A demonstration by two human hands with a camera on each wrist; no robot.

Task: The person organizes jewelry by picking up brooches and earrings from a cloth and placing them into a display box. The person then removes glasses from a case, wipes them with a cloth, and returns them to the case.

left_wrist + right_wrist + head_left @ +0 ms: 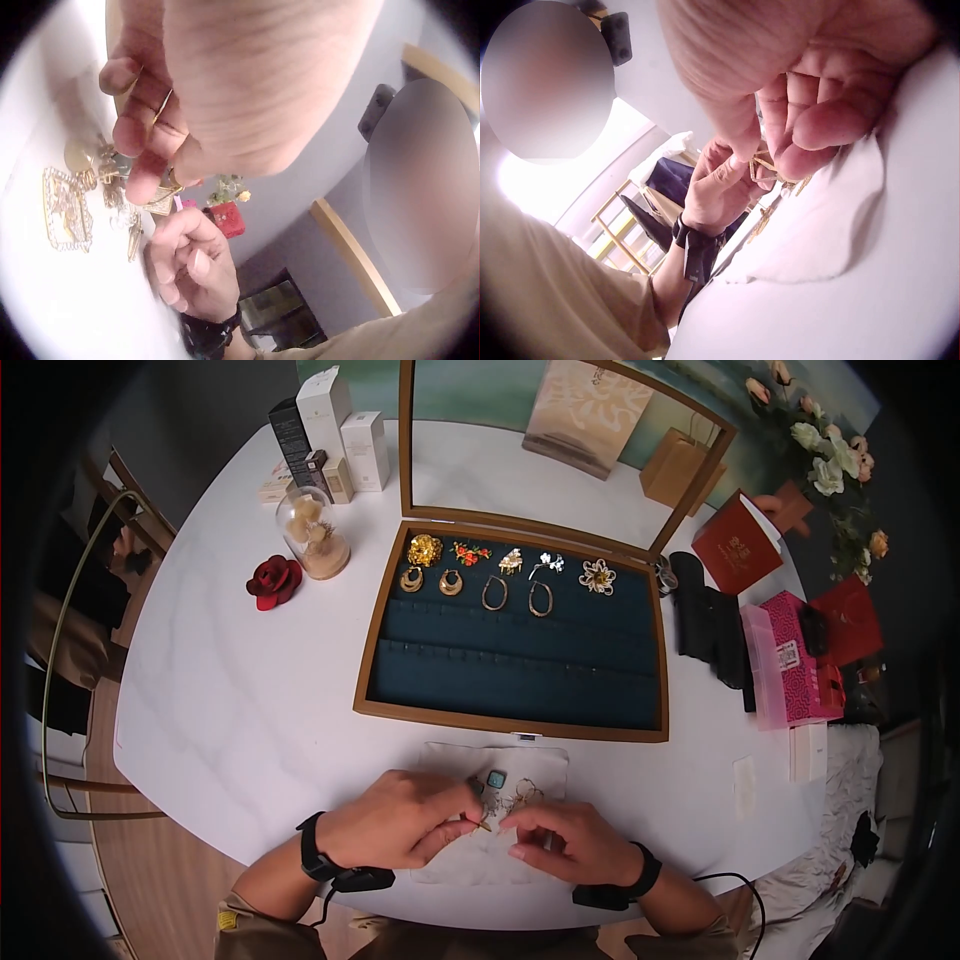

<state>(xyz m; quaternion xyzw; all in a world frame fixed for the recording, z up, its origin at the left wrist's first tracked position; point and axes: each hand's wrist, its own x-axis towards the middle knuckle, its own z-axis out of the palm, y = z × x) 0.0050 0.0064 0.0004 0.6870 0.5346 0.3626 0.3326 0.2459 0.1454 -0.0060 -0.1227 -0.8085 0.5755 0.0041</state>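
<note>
Your left hand (400,820) pinches a slim gold-toned metal piece (485,825) above rumpled white cloth (462,868); your right hand (575,842) curves just beside it, and whether it grips anything cannot be told.

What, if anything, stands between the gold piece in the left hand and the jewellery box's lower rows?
Nothing visible blocks the gold piece from above: the lid stands open at the far side. Below, the teal square on the cloth and the wooden front rim lie between the left hand and the rows.
</note>
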